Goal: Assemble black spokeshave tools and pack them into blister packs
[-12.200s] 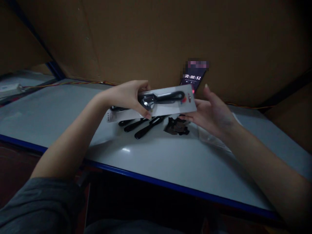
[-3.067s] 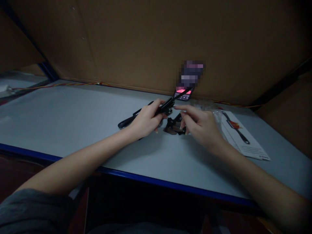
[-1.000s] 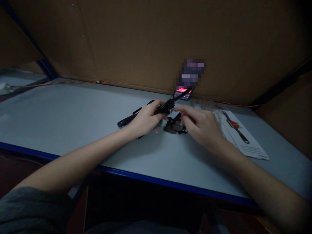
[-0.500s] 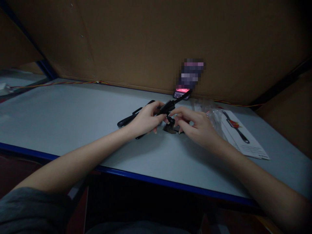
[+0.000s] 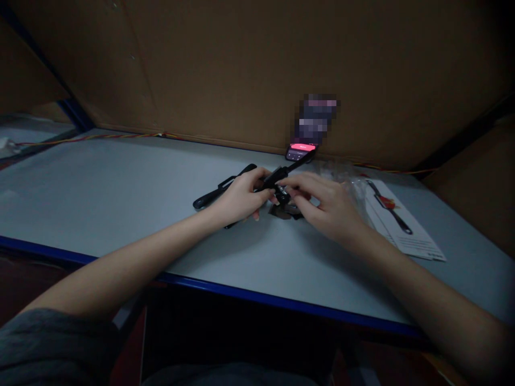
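Cardboard walls (image 5: 225, 69) close in around the scene, and at their foot the person's left hand (image 5: 241, 197) is closed around a bundle of black-handled kitchen utensils (image 5: 229, 182) near the middle of the table (image 5: 120, 193), one long handle reaching out left past the knuckles and another slanting up toward the back. The right hand (image 5: 328, 203) comes in from the other side, its fingertips (image 5: 292, 185) on or just beside a small dark part (image 5: 282, 195) at the end of the bundle; the fingers hide it too much to tell whether they pinch it. Below them, a dark flat piece (image 5: 285, 212) lies on the table. The handles look like stiff, light moulded plastic, probably smooth, so the shafts seem the best place to take hold, while the small part would likely need a fingertip pinch. To the right lie a crumpled clear plastic bag (image 5: 341, 179) and a printed card (image 5: 406, 225) showing a similar utensil. A phone (image 5: 300, 153) leans at the back, a twisted yellow-and-red wire (image 5: 100, 136) runs along the wall, and a blue edge (image 5: 249, 296) trims the table's front.
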Motion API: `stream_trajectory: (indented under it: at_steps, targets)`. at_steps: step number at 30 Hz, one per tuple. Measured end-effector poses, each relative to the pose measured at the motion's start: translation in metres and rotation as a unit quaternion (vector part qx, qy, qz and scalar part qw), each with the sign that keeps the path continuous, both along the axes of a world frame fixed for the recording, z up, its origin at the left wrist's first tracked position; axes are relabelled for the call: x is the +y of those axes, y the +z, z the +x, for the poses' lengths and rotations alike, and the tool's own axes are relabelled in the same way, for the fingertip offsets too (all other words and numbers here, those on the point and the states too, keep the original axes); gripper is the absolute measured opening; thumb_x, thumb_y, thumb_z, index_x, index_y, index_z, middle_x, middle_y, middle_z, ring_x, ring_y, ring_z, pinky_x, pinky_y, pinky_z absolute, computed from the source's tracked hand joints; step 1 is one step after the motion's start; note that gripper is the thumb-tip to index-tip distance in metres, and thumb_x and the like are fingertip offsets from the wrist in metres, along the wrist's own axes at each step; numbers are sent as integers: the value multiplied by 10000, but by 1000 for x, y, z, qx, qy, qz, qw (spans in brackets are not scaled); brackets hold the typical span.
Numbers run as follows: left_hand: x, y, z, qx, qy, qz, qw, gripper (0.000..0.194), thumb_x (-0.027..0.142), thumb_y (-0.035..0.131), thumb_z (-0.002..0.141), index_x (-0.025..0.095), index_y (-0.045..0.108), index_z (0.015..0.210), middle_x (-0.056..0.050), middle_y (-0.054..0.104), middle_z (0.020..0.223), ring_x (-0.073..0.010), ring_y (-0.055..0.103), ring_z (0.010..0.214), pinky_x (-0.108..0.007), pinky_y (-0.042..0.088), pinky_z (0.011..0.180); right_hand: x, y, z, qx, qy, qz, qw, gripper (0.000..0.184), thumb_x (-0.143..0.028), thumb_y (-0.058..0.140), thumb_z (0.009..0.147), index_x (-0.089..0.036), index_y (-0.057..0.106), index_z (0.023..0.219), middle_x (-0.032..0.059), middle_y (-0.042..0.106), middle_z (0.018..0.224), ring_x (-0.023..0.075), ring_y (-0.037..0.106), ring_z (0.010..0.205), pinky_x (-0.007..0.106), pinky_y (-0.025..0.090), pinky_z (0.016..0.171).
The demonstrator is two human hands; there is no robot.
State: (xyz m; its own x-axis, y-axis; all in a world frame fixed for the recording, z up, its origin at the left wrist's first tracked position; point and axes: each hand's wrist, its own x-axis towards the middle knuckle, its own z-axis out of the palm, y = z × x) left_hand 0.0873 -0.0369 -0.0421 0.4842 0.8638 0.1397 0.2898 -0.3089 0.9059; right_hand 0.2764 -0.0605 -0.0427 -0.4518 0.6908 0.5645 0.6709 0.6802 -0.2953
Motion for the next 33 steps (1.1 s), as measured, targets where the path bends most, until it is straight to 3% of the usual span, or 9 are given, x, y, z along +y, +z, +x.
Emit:
stream_trajectory:
  at_steps: [10,18,24,27,33]
  targets:
    - [-2,0,1,12,11,-3,1000,226,183,518,848,157,495,1071,-23,677,833,-8,459,328,-123,305,276,2,-6,-5,17,14,-12,1000,62,-172,544,829,-195,578,877,40,571,833,157,573,735,270,442,640]
    - [1,1,-1,23,10,-15,1000,208,194,506,865,158,488,1070,-39,696,875,-7,464,324,-125,292,272,2,-1,-2,38,-26,38,998,73,-157,534,832,-200,581,869,39,619,804,159,593,726,279,456,642]
    - [5,3,-3,11,28,-45,999,205,172,506,863,153,492,1067,-48,696,890,-16,462,324,-143,288,266,18,7,25,17,-118,-90,989,70,-235,587,789,-200,622,839,36,663,735,174,610,650,289,437,580]
    - [6,3,-3,-10,24,-51,998,185,168,511,866,151,489,1050,-53,698,906,-12,452,322,-150,292,268,31,4,44,-26,-172,-111,979,91,-227,595,760,-191,629,837,53,662,723,196,614,664,311,434,597]
    - [6,4,-1,-27,36,-72,996,154,132,509,866,144,487,1018,-53,697,893,-9,428,309,-166,284,267,43,-5,57,-109,-186,-156,964,72,-248,585,768,-193,631,766,61,674,748,214,619,698,321,416,593]
